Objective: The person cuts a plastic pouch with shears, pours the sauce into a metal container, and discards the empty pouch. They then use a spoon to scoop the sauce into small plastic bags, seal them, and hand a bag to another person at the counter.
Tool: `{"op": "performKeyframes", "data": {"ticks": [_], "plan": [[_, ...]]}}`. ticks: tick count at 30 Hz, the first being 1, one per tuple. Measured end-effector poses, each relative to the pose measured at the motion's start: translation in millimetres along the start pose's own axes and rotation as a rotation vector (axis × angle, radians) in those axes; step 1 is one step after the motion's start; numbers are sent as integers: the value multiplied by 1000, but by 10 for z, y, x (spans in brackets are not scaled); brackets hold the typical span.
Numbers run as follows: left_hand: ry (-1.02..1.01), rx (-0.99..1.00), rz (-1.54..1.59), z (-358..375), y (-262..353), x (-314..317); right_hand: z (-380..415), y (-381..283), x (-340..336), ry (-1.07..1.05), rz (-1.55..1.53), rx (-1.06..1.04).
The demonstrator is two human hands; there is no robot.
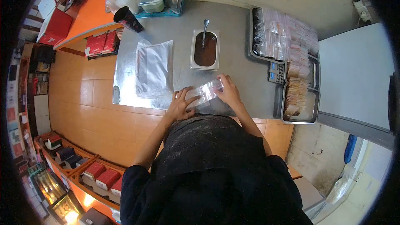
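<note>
Pressing down on a small clear plastic bag (204,93), your two hands worked at the near edge of the steel counter (241,62). Your left hand (181,105) lay nearly flat, fingers spread, its grip open and resting on the bag's left end rather than closed around it. Your right hand (228,91) curled its fingers over the bag's right end; whether that grip pinched the film or merely pressed it could not be told. The bag lay flat on the counter between both hands, directly in front of your body.

Just beyond the bag stood a rectangular steel pan (205,49) of dark brown paste, with a spoon (204,29) standing in it. To the left of the pan lay a stack of larger clear bags (155,68). At the counter's right side, steel trays (301,112) held rows of filled packets (287,37), and a small scale (276,73) sat beside them. A dark cup (128,18) and lidded containers (152,1) stood at the far left corner.
</note>
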State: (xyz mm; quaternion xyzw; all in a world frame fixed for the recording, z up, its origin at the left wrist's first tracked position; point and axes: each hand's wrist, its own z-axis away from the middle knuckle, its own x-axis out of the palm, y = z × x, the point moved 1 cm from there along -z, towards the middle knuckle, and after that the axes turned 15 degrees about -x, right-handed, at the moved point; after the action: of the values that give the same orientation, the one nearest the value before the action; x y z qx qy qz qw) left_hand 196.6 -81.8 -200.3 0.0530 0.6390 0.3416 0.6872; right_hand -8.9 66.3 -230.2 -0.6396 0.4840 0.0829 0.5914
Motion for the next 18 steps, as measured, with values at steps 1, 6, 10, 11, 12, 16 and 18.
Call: {"op": "performKeyframes", "data": {"ticks": [1,6,10,11,12,16,18], "plan": [[7,3,-12,-3,32,-15,33,57,-32,-13,-10,10],[47,-11,-83,-148,147,41,146,257,-107,-40,2,80],[-17,-93,354,-462,524,41,156,45,-314,39,-170,218],[-56,-126,531,-526,640,0,184,29,-315,60,-334,254],[-18,-72,564,-595,681,29,227,34,-290,84,-498,288],[39,-39,823,-884,467,544,320,247,-83,189,-767,198],[75,-80,842,-932,424,628,337,296,-14,123,-664,232]]}}
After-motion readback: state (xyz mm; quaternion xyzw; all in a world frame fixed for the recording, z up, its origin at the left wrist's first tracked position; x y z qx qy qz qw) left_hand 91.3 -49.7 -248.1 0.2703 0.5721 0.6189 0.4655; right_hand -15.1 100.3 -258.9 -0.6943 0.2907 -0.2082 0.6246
